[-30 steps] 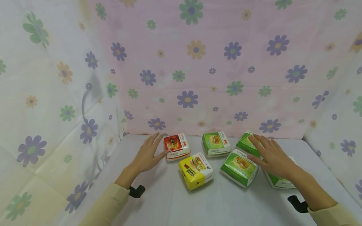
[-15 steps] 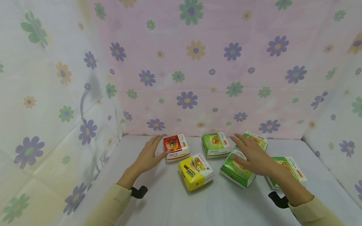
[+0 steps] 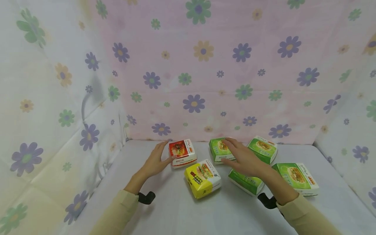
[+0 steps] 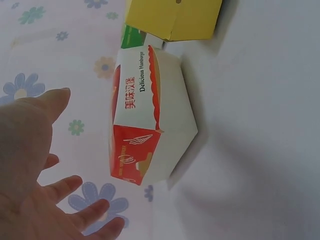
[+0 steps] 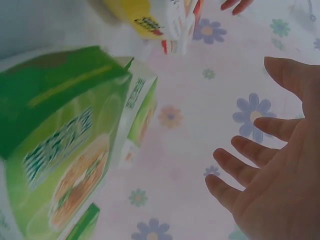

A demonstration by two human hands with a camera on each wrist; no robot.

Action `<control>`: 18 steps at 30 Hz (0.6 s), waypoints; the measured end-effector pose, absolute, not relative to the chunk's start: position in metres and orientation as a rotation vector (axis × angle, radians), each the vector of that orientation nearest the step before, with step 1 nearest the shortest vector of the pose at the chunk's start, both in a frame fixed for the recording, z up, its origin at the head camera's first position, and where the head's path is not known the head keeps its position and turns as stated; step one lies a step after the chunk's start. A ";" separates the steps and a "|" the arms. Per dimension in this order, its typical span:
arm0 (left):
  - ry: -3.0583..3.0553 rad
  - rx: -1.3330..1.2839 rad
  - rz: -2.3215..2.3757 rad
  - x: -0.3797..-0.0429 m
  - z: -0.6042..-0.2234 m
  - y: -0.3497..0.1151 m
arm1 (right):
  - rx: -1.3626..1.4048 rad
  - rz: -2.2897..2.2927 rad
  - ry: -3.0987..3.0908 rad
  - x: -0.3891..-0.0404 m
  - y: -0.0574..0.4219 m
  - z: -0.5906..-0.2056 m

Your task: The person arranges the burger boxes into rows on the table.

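Note:
My left hand (image 3: 155, 163) is held beside the red-and-white hamburger box (image 3: 181, 152), fingers spread. In the left wrist view a gap shows between the hand (image 4: 25, 165) and that box (image 4: 137, 95). My right hand (image 3: 245, 159) hovers with fingers apart, in front of the rear green hamburger box (image 3: 216, 147) and partly over the front green one (image 3: 246, 181). The right wrist view shows nothing in the right hand (image 5: 280, 180), with a green box (image 5: 60, 120) off to its side. Between the hands sits a yellow-and-white hamburger box (image 3: 202, 179).
Two more green hamburger boxes stand on the right, one at the back (image 3: 262, 149) and one nearer (image 3: 296, 179). All rest on a white table (image 3: 188, 215). Flower-print cloth (image 3: 220, 75) encloses the back and both sides.
My right hand has moved left, from over the right-hand green boxes to near the rear middle green box. My left hand has barely shifted. The boxes have stayed in place.

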State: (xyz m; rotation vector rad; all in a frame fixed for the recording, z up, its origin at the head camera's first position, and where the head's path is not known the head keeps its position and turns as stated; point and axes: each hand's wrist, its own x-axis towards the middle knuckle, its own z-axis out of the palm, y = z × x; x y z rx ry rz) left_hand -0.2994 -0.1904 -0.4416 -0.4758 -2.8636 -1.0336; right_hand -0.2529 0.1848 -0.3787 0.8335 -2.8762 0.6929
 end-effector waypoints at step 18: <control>-2.935 -0.361 -1.269 -0.314 -0.443 -0.188 | 0.785 1.016 -2.957 -0.293 0.124 -0.368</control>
